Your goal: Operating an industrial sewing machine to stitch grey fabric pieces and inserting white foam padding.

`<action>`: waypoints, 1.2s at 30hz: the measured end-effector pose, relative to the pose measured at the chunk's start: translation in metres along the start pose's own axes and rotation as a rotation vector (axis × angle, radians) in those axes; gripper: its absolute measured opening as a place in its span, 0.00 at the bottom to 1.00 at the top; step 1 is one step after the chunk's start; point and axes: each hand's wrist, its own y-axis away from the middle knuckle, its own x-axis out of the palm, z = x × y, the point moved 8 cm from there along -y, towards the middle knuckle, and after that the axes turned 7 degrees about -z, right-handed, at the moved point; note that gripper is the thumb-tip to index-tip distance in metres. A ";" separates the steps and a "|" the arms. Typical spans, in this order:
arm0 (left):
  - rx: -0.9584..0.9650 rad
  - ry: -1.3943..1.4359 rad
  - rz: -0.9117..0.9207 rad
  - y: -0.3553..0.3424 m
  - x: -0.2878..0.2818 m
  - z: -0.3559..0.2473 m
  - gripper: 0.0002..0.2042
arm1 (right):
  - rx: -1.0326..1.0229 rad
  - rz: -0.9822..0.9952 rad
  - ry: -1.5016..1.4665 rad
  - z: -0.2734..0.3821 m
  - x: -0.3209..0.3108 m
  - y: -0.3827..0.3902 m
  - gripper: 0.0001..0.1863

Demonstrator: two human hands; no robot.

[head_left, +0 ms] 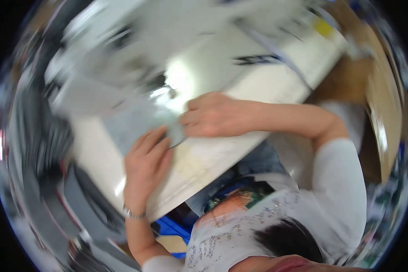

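Off-wht is shown by the worktop, pale blue-grey by the fabric piece. The T-shirt is coloured wht, printed w/ small dk marks & a multicol. panel (grn, orange, blk). Silver is seen on the bracelet, dk grey on the cloth pile, lt. brn on the cardboard, bright yel. on a small patch.

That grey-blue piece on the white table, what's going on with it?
A person has both hands at the grey-blue piece, which looks like cloth, on the white table. The left hand has its fingers stretched over the near side. The right hand is curled at the right end, but blur hides how firm its grip is. Just beyond the hands is a bright patch of light, with something dark and shiny beside it, too blurred to name.
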 end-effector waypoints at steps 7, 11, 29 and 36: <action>-0.107 -0.063 -0.024 -0.011 0.002 -0.014 0.16 | 0.453 -0.321 0.196 0.053 -0.096 0.119 0.16; -0.154 -0.210 -0.082 0.007 0.025 -0.015 0.21 | 1.267 -0.026 0.675 0.044 -0.157 0.277 0.23; -0.657 0.571 -0.495 0.068 -0.016 0.086 0.09 | 0.341 -0.210 0.288 0.228 -0.177 0.100 0.13; -0.637 0.681 -0.584 0.053 -0.026 0.082 0.07 | -0.021 -0.145 0.427 0.183 -0.056 0.020 0.17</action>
